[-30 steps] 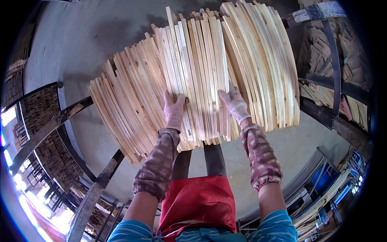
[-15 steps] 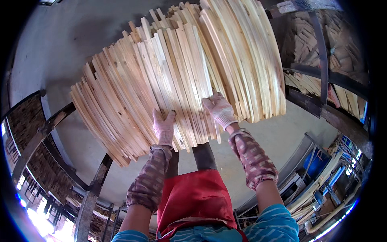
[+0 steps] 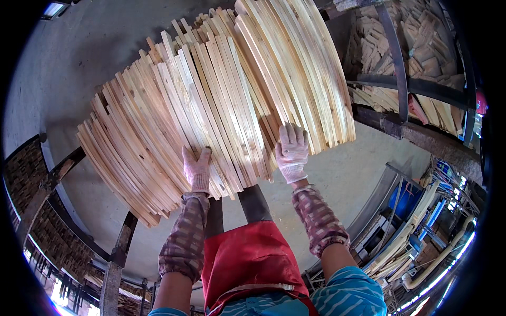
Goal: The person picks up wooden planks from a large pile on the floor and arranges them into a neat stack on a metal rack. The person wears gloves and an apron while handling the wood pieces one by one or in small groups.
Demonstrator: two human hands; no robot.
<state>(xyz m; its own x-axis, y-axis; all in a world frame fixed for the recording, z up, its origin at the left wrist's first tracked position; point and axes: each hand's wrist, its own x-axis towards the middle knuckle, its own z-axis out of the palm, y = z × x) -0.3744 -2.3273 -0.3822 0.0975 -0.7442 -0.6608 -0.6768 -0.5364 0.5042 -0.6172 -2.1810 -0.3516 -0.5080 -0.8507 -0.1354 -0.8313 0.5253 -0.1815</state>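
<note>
A broad row of pale wooden strips [image 3: 142, 137] lies side by side in front of me, their near ends uneven. Over the near part of the row, my left hand [image 3: 197, 169], in a light knit glove, grips some strips, with its thumb and fingers on either side of them; its other fingers are partly hidden. My right hand [image 3: 292, 154], gloved alike, lies palm down with fingers stretched out. Its fingertips rest at the near ends of the strips, beside a shadowed step where the right-hand group [image 3: 295, 68] stands higher.
Dark metal frame bars [image 3: 118, 247] stand at the left and a rack [image 3: 403, 84] with piled wood pieces at the far right. A blue container [image 3: 405, 199] and long strips [image 3: 403, 237] lie at the lower right. My red apron [image 3: 253, 258] hangs close to the row.
My right hand has come off the strips it pinched, moved right relative to the row and spread its fingers flat. The left hand stays on its strips. The whole view has shifted slightly.
</note>
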